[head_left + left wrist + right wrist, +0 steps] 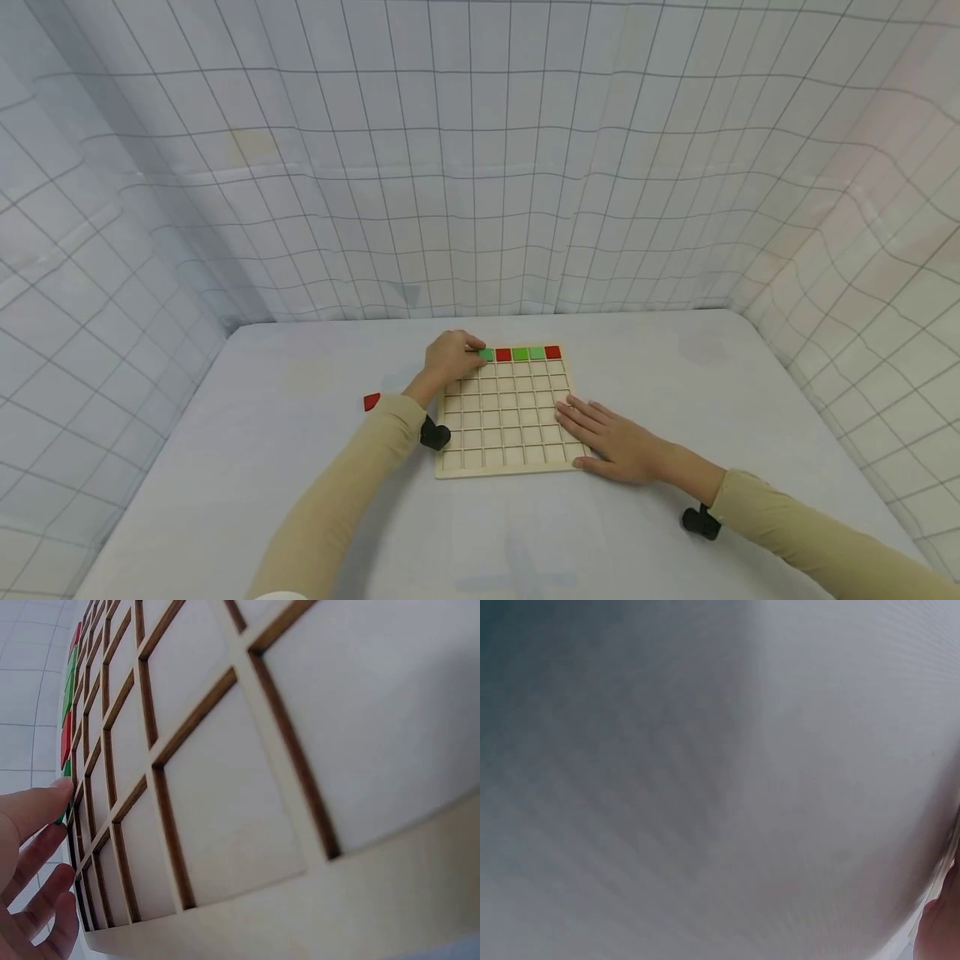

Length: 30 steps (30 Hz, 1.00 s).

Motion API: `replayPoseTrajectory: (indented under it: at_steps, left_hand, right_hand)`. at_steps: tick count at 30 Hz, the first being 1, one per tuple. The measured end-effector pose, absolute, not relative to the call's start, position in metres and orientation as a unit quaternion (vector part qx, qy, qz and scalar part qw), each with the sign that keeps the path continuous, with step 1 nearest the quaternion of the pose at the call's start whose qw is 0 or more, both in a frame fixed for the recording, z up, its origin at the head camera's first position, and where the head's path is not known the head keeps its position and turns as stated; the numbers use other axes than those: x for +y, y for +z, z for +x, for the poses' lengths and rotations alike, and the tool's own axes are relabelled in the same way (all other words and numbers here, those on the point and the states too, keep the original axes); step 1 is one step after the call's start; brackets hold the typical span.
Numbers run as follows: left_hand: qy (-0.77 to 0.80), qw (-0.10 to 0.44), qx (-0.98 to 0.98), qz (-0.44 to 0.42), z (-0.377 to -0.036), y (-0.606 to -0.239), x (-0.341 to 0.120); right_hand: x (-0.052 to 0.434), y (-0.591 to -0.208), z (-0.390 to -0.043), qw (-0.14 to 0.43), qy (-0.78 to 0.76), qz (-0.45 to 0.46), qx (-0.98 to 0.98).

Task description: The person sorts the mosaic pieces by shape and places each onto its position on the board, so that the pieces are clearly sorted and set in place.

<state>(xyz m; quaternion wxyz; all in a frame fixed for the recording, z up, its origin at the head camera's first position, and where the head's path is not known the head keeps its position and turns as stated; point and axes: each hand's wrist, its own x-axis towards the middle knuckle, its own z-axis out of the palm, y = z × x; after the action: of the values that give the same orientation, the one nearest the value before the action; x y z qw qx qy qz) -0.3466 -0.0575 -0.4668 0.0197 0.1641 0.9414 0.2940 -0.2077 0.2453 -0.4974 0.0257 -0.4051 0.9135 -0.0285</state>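
A wooden grid board lies on the table, its far row partly filled with square tiles. My left hand is at that row's left end, thumb and index finger pinching a green tile. In the left wrist view the green tile shows at the thumb tip, partly hidden by the fingers. To its right sit a red tile, a bright green tile, a light green tile and another red tile. My right hand rests with extended fingers on the board's near right edge.
A red piece lies on the white table left of the board, partly covered by the left sleeve. Black wrist-camera mounts hang below both wrists. Grid-patterned curtains enclose the table at the back and sides.
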Motion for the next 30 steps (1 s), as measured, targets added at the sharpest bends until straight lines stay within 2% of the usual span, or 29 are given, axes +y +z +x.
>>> replayPoseTrajectory:
  at_steps: [30]
  left_hand:
    - [0.338, 0.022, 0.926, 0.167, -0.3398, -0.4690, -0.0611]
  right_hand:
    - [0.2431, -0.4950, -0.2052, 0.021, -0.031, -0.403, 0.914]
